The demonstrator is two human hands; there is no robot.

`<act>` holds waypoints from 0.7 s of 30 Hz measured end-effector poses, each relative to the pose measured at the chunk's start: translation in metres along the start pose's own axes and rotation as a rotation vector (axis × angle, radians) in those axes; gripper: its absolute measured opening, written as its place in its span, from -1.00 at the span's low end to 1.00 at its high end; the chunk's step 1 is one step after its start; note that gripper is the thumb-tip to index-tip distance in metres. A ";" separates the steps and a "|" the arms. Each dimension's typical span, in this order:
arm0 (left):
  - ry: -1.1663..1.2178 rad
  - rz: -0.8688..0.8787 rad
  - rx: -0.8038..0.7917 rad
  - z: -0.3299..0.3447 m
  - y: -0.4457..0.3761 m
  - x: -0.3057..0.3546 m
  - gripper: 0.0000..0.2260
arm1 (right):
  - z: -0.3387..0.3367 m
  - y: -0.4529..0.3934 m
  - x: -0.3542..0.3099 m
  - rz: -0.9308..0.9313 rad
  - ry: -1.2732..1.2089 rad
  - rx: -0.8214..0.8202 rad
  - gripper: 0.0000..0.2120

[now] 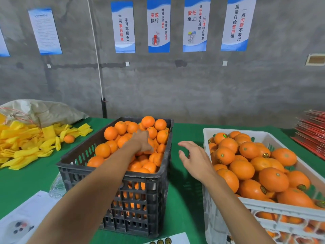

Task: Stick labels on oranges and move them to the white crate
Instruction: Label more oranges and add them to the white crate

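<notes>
A black crate (98, 169) at centre is heaped with unlabelled oranges (110, 133). My left hand (142, 140) reaches into it, fingers curled down over an orange in the pile. My right hand (193, 159) hovers open and holds nothing, fingers spread, between the two crates beside the left wall of the white crate (226, 132). That crate, on the right, holds many oranges (273, 179), several showing dark round labels. A white sheet of round labels (167, 241) lies at the bottom edge in front of the black crate.
Everything stands on a green-covered table (184, 196) against a grey wall. Yellow foam nets (26, 143), one loose orange (69, 138) and a sack (45, 110) lie at left. Papers (22, 217) and a clear bottle (56, 188) are near left; red flat packs (313, 131) are stacked far right.
</notes>
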State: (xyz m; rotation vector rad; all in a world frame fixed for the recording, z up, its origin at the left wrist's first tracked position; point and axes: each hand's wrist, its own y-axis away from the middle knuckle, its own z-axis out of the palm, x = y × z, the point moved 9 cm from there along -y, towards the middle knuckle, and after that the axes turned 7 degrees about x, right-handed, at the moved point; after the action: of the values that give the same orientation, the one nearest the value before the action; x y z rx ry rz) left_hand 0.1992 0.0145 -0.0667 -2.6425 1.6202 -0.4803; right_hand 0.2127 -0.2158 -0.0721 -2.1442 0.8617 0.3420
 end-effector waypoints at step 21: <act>0.722 0.415 0.503 0.044 0.222 0.107 -0.45 | -0.047 0.151 -0.024 -0.136 -0.050 0.350 -0.61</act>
State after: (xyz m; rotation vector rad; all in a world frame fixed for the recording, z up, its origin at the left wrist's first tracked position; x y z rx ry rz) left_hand 0.0626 -0.1894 -0.1176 -1.7826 1.7848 -1.6740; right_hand 0.0904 -0.3102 -0.1153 -1.8488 0.6857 0.1606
